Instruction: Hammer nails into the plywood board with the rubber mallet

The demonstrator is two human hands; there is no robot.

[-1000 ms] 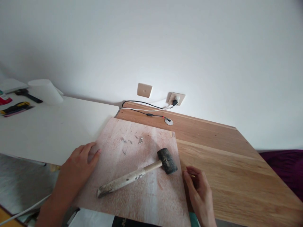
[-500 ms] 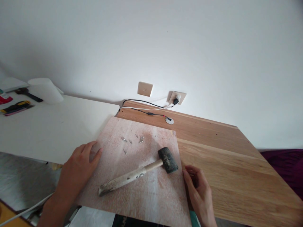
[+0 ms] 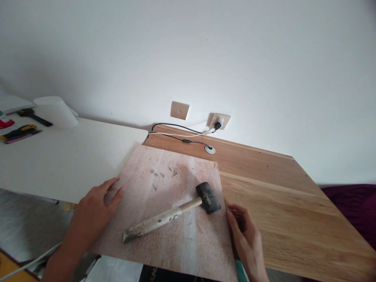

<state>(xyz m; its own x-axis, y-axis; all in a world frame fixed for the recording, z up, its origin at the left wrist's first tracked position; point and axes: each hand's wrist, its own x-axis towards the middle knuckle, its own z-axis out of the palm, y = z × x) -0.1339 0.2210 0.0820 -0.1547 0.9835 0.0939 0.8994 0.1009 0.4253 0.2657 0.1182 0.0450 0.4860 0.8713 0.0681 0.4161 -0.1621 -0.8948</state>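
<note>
A thin board (image 3: pixel 176 211) with a pale, reddish-stained face lies in front of me across the white table and the wood desk. On it rests a rubber mallet (image 3: pixel 208 198), its black head to the right and its worn wooden handle pointing lower left. Several small screws (image 3: pixel 175 172) are scattered near the far end. My left hand (image 3: pixel 95 205) rests at the board's left edge, thumb and fingers apart. Against the right edge, my right hand (image 3: pixel 245 231) has its fingers curled and the tips touching the board; part of its grip is hidden.
At the left, the white table (image 3: pixel 88 149) bears a white roll (image 3: pixel 57 112), a black-handled tool (image 3: pixel 37 116) and a yellow-black cutter (image 3: pixel 20 132). Cables run over the wood desk (image 3: pixel 288 207) between a grommet (image 3: pixel 210 149) and a wall socket (image 3: pixel 219 121). Purple cloth (image 3: pixel 349 207) lies far right.
My left hand has slid slightly left and down along the board's edge. The right hand, mallet and screws stay nearly where they were.
</note>
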